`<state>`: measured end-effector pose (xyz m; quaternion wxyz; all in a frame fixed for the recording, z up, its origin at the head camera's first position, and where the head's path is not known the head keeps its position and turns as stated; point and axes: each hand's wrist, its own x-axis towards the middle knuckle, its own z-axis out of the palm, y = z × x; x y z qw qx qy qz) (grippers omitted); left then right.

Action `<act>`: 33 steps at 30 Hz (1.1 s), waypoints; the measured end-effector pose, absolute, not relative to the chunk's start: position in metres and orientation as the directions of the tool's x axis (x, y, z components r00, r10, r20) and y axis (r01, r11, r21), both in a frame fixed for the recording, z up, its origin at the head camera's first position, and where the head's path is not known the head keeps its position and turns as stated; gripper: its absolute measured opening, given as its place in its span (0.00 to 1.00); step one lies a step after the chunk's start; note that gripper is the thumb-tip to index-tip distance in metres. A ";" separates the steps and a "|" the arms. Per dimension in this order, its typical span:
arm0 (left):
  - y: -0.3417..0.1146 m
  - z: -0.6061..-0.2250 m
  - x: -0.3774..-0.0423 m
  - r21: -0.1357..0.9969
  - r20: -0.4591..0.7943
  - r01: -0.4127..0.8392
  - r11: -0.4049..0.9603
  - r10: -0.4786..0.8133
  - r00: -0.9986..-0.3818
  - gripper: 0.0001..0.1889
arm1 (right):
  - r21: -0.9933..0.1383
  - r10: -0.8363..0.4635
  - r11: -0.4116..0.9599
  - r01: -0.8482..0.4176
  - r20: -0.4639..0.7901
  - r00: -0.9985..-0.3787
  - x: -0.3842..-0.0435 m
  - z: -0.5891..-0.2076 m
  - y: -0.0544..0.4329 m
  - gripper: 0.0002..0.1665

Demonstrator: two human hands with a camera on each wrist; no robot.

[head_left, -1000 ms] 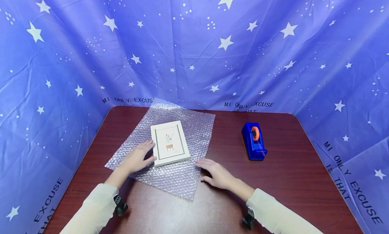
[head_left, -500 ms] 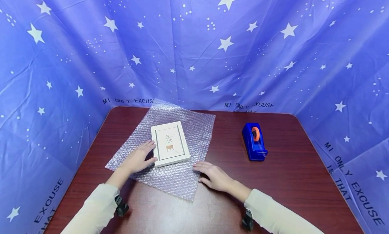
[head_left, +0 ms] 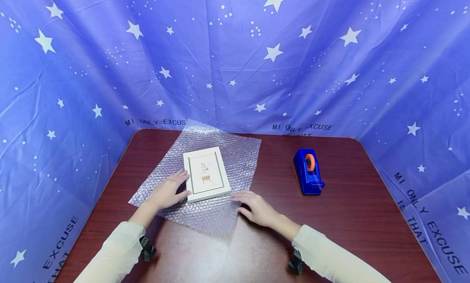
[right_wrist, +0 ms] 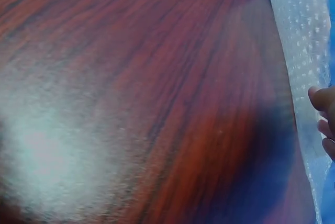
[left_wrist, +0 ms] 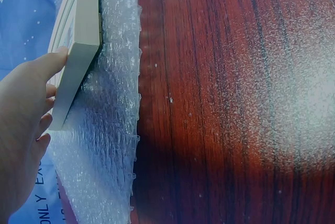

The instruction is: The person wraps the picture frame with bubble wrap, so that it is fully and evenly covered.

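Note:
A cream picture frame [head_left: 224,189] with a plant print lies face up on a sheet of bubble wrap [head_left: 240,160]. My left hand [head_left: 167,193] rests against the left side of the frame, thumb near its front corner; the left wrist view shows the thumb [left_wrist: 52,63] at the frame's edge with the fingers beside it. At the sheet's right edge, my right hand [head_left: 258,209] pinches the bubble wrap, whose near corner is blurred. Its thumb [right_wrist: 320,98] overlaps the raised sheet [right_wrist: 298,35] in the right wrist view, where most of this hand is out of view.
A blue tape dispenser [head_left: 310,185] with an orange roll stands on the right of the dark red wooden table [head_left: 345,217]. Blue star-printed curtains [head_left: 235,103] hang behind the table and along both sides. The wrap's far corner reaches the back curtain.
My right hand has moved slightly left along with the bubble wrap's edge, and the near corner has shifted left and up. My left hand and the picture frame stay in place.

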<state>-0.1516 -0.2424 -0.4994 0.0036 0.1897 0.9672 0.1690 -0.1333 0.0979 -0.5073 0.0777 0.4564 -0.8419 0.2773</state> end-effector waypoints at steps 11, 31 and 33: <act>-0.242 -0.493 -0.148 0.328 0.043 0.365 0.871 0.372 -0.927 0.33 | -0.477 -0.672 0.409 -0.778 0.418 -0.611 -0.141 -0.503 0.094 0.10; -0.244 -0.488 -0.154 0.332 0.036 0.383 0.862 0.395 -0.918 0.35 | -0.688 -0.535 0.419 -0.592 0.340 -0.773 -0.171 -0.486 0.081 0.02; -0.245 -0.487 -0.155 0.342 0.037 0.388 0.856 0.401 -0.915 0.33 | -0.704 -0.522 0.421 -0.572 0.327 -0.787 -0.176 -0.485 0.079 0.03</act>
